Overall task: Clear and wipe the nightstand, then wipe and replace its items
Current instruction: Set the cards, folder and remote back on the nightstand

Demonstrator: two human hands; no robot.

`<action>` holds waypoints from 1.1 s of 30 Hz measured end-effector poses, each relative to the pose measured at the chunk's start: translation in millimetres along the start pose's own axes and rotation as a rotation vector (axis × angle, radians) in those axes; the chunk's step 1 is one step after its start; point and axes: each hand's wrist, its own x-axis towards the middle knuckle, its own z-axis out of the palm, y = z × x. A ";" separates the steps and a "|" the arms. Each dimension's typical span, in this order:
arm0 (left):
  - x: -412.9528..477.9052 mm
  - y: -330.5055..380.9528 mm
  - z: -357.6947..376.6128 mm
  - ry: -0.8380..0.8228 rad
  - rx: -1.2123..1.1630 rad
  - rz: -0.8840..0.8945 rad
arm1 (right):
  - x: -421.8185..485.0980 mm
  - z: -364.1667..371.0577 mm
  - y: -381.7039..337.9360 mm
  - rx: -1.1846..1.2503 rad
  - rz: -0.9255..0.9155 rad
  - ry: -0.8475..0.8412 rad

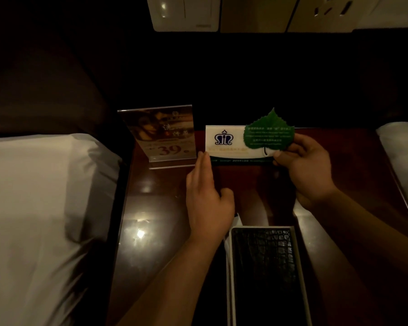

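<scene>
A dark glossy wooden nightstand [160, 208] fills the middle of the view. At its back stands a clear acrylic sign holder [160, 135] with a brown advert marked 39. Beside it stands a white card [224, 142] with a blue crown logo. My right hand [304, 165] pinches a green leaf-shaped card [269, 135] in front of the white card's right end. My left hand [207, 191] has straight fingers whose tips touch the white card's lower left corner.
A black crocodile-pattern tray [264, 274] with a pale rim lies at the nightstand's front right. White bedding [40, 220] lies on the left and another white bed edge [403, 149] on the right. Wall switches [186, 12] and sockets sit above.
</scene>
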 end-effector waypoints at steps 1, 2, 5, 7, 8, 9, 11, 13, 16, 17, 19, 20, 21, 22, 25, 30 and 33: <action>-0.6 0.6 -0.3 0.008 -0.005 0.003 | -0.9 -1.5 -1.5 -0.002 -0.001 -0.003; -0.9 0.8 -0.8 0.014 -0.018 0.006 | -2.9 -3.1 -3.0 -0.004 -0.002 -0.005; -2.3 3.6 -8.6 0.082 -0.182 -0.019 | -9.7 -7.4 -7.1 0.004 0.021 0.002; -5.2 0.3 -22.7 0.185 -0.261 -0.017 | -12.1 -12.2 -12.1 -0.011 0.029 0.067; -6.2 -4.1 -33.7 0.244 -0.252 -0.028 | -13.0 -15.2 -16.2 -0.051 0.000 0.129; -5.3 -9.0 -47.0 0.305 -0.241 -0.055 | -13.3 -18.0 -21.5 -0.114 -0.065 0.193; 4.0 -22.7 -73.6 0.436 -0.227 -0.127 | -14.0 -16.9 -37.4 -0.297 -0.276 0.224; 18.9 -39.5 -95.6 0.508 -0.211 -0.174 | -15.4 1.0 -55.3 -0.436 -0.475 0.085; 35.3 -52.3 -107.2 0.415 -0.157 -0.168 | -16.4 51.3 -77.1 -0.499 -0.536 -0.188; 38.6 -53.8 -105.8 0.391 -0.151 -0.150 | -17.0 68.5 -82.4 -0.550 -0.538 -0.264; 43.0 -53.9 -101.7 0.372 -0.154 -0.124 | -19.3 93.7 -85.6 -0.643 -0.552 -0.378; 45.4 -53.2 -99.8 0.372 -0.160 -0.121 | -20.7 101.6 -84.6 -0.662 -0.551 -0.400; 48.3 -52.0 -98.3 0.376 -0.168 -0.124 | -22.2 106.9 -82.7 -0.659 -0.539 -0.399; 51.2 -50.7 -97.3 0.379 -0.180 -0.130 | -23.4 110.4 -80.8 -0.645 -0.529 -0.387; 56.4 -47.5 -94.5 0.373 -0.196 -0.124 | -23.6 114.3 -74.9 -0.627 -0.569 -0.367; 57.5 -50.3 -87.0 0.396 -0.073 -0.058 | -26.7 115.1 -67.3 -0.567 -0.560 -0.312; 59.9 -52.5 -82.3 0.424 0.014 -0.032 | -30.7 117.2 -62.0 -0.570 -0.583 -0.279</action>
